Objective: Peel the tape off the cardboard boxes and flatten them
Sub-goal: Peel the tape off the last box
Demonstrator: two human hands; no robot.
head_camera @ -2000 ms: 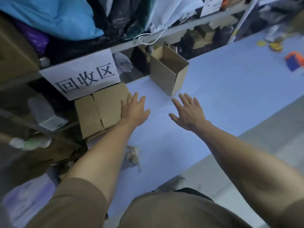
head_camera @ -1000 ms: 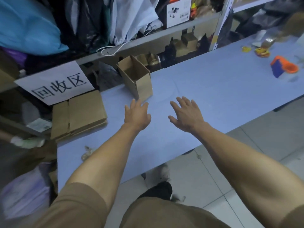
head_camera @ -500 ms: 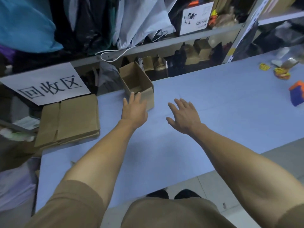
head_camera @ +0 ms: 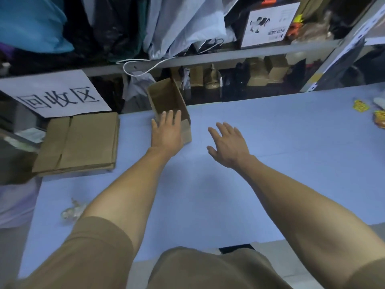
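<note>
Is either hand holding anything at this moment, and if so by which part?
Nothing is held. The left hand reaches, fingers straight, over the near end of the open cardboard box; contact cannot be told. The right hand hovers open above the blue table.

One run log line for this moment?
left hand: open, reaching open box | right hand: open, over table | flattened cardboard: left

Dim, bluish, soft footage from my head camera.
Around the blue table [head_camera: 270,155], I see faint arm shadows, shelves above sunk in murk, straight edges bowing outward, and slight overall blur.
</note>
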